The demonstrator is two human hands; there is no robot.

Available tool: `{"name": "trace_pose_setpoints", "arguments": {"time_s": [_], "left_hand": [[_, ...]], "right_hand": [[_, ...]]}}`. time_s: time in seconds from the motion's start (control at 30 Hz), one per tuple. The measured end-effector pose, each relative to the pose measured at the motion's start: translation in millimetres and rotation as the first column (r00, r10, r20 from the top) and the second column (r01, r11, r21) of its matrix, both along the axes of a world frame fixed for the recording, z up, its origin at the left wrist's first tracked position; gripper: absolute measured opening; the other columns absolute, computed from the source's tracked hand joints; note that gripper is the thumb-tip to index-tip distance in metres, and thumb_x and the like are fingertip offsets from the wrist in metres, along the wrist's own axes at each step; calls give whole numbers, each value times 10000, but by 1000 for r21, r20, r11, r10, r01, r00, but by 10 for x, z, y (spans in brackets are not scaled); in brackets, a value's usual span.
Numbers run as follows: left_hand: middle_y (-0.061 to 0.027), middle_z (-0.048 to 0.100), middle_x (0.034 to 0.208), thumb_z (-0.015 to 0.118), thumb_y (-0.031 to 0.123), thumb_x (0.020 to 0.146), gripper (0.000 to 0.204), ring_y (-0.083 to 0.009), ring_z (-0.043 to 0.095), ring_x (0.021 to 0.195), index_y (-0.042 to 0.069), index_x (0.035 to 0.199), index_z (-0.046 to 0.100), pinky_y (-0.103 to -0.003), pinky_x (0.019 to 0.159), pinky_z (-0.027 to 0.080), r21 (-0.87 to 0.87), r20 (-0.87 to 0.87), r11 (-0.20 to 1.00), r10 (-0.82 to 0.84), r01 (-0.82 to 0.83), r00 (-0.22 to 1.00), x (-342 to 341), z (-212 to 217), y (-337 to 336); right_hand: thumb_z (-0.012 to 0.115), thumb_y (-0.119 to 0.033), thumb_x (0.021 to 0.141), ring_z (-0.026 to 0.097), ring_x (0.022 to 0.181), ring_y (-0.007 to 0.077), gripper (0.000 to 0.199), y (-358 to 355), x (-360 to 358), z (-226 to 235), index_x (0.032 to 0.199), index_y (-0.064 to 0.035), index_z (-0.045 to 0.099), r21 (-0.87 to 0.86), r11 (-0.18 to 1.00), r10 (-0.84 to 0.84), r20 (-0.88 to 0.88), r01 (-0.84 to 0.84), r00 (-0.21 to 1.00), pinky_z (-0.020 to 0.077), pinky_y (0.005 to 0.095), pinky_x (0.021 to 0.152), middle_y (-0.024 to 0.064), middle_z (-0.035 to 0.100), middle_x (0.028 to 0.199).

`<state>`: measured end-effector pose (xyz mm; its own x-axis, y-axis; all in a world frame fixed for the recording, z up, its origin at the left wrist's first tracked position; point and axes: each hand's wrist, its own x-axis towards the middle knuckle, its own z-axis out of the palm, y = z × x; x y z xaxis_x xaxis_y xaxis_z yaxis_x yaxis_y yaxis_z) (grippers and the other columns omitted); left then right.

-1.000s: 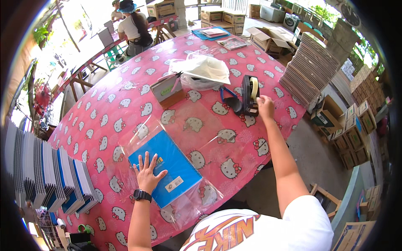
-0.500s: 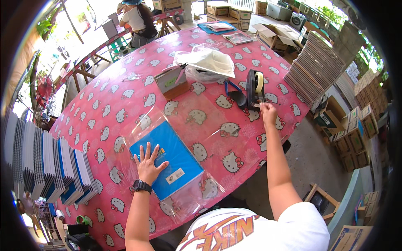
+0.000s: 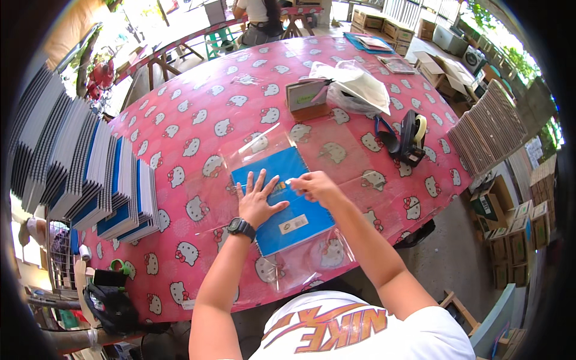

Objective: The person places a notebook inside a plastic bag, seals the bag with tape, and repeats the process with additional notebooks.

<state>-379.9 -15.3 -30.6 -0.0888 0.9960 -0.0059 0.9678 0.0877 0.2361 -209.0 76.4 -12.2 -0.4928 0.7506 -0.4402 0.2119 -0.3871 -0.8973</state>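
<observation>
A blue notebook (image 3: pixel 289 225) lies in a clear plastic sleeve (image 3: pixel 264 144) on the pink cartoon-cat tablecloth (image 3: pixel 198 138). My left hand (image 3: pixel 257 200), a black watch on its wrist, presses flat on the notebook with fingers spread. My right hand (image 3: pixel 313 186) rests on the notebook's upper middle, fingers pinched on a small piece of clear tape. A black tape dispenser (image 3: pixel 413 137) stands to the right, beyond my right hand.
Stacks of blue and white notebooks (image 3: pixel 90 174) line the table's left edge. A small box (image 3: pixel 307 100), a white plastic bag (image 3: pixel 354 87) and blue scissors (image 3: pixel 384 135) lie further back. Cardboard boxes (image 3: pixel 504 240) stand at right. Another person (image 3: pixel 259 18) sits at the far end.
My right hand has come back from the tape dispenser to the notebook, bringing a piece of tape. My left hand has stayed flat on the notebook. The view has shifted to the left.
</observation>
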Motion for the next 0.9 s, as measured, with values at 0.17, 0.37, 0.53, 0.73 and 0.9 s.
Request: {"name": "trace_pose_setpoints", "arguments": {"time_s": [0.17,0.37,0.53,0.73,0.9], "left_hand": [[-28,204,1463,533,680,689,766,-280,92,1363,324,1343,353,-558,1056,48,25,17,1000,8,-9,1000,-13,-52,-24],[-33,223,1457,548,688,669,779,-278,101,1361,325,1334,369,-573,1049,62,51,52,999,2,-5,999,-51,-78,-7],[-37,425,1264,579,660,663,677,-257,267,1260,251,1195,493,-537,1012,194,115,88,981,149,-158,985,111,3,157],[-45,432,1172,554,565,756,630,-256,340,1161,163,1229,449,-495,897,288,168,77,938,293,-302,953,-184,-97,475],[-89,233,1432,488,537,802,711,-275,149,1342,168,1374,282,-516,1053,137,257,-112,964,-40,67,993,426,-277,-96]], "right_hand": [[676,-257,774,509,442,94,260,-131,-355,-162,708,-9,633,187,980,10,274,-64,962,391,232,401,48,595,591],[682,-311,743,641,595,206,321,-146,-381,107,654,-5,644,277,854,65,782,-439,620,516,341,620,87,622,574],[676,-544,667,609,924,316,569,-265,-125,93,885,-18,649,251,815,43,873,-522,486,490,404,759,183,627,981],[703,-442,697,637,817,270,453,-519,89,138,804,-5,650,276,739,117,845,-614,521,497,361,709,161,648,815],[623,-191,793,628,715,170,214,-361,742,-167,785,23,633,542,838,-136,306,-56,942,487,296,658,118,644,753]]}}
